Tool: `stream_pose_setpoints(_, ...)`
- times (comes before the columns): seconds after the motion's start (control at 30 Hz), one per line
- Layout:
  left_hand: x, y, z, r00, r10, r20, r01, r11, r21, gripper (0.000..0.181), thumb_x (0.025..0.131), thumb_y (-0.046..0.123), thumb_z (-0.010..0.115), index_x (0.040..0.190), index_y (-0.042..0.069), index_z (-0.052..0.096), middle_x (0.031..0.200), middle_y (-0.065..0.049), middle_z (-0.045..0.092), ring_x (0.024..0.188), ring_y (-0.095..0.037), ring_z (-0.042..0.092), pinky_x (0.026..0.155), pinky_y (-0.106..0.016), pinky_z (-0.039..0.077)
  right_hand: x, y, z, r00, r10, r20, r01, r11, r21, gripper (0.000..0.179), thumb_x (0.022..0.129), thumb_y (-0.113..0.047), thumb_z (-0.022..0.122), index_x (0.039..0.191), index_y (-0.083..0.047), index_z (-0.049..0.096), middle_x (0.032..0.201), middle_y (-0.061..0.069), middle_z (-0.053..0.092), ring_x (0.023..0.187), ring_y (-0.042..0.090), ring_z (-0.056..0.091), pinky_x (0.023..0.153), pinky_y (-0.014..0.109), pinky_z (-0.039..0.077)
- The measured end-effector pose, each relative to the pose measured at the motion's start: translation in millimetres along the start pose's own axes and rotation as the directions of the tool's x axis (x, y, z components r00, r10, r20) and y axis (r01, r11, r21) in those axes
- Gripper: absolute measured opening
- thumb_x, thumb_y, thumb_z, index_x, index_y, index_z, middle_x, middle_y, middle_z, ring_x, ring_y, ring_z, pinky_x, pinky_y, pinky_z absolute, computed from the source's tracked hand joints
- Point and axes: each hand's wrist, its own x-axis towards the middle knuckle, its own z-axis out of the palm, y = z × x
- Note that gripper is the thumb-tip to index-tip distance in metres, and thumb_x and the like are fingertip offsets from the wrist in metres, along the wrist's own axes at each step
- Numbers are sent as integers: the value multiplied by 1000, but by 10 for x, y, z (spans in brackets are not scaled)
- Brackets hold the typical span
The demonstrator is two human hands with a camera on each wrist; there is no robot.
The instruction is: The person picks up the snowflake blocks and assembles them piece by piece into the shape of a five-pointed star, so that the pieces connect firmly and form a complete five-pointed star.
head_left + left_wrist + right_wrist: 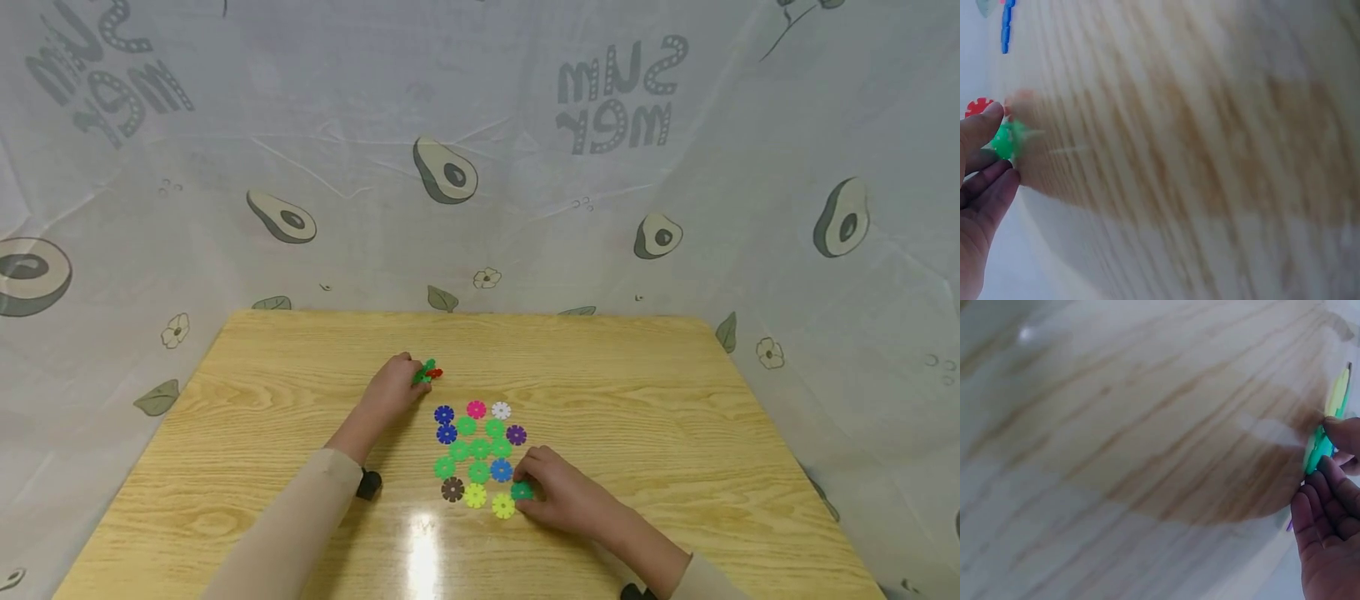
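Note:
In the head view my left hand point(392, 390) is beyond the flat pieces, to their left. It grips a small cluster of green notched discs point(1004, 140) and a red notched disc point(979, 106), set at angles to one another. My right hand point(567, 493) is low at the right edge of the spread-out discs. Its thumb and fingers pinch a teal-green notched disc point(522, 491) at the table. Beside that disc lie a blue disc point(501, 470) and a yellow disc point(503, 506).
Several green discs point(479, 448) lie mid-table. Around them are a pink disc point(476, 409), a white disc point(501, 410), dark blue discs point(444, 414), a purple disc point(516, 435) and a brown disc point(452, 489). A printed cloth point(360, 258) hangs behind the wooden table point(637, 375).

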Motion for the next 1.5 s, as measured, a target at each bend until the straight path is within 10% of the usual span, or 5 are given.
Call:
stream_pose_setpoints(0.37,-260,92,-15,986,68,-154,-87,989,-121,16,101,11,70,111,0,74,102,-13,71,91,-26,68,82,-41,62,-32,19,-86,997,74,26,-76,995,68,21,96,-25,75,106,-10,64,103,-3,62,96,9,55,83,29,55)
stream_pose_setpoints(0.77,-343,192,105,920,391,33,-391,920,-25,19,97,1,71,115,0,76,107,-12,73,101,-28,69,91,-41,62,3,45,-257,998,21,58,-31,984,176,23,100,-22,72,111,-7,60,98,-3,67,85,0,58,74,21,56)
stream_pose_setpoints(1.5,-407,230,127,925,375,61,-376,927,-6,19,96,16,78,110,3,77,106,-8,67,101,-24,61,88,-37,58,58,-49,-349,997,74,-30,-67,979,193,28,102,-18,69,122,1,67,103,2,73,90,8,67,77,22,60)
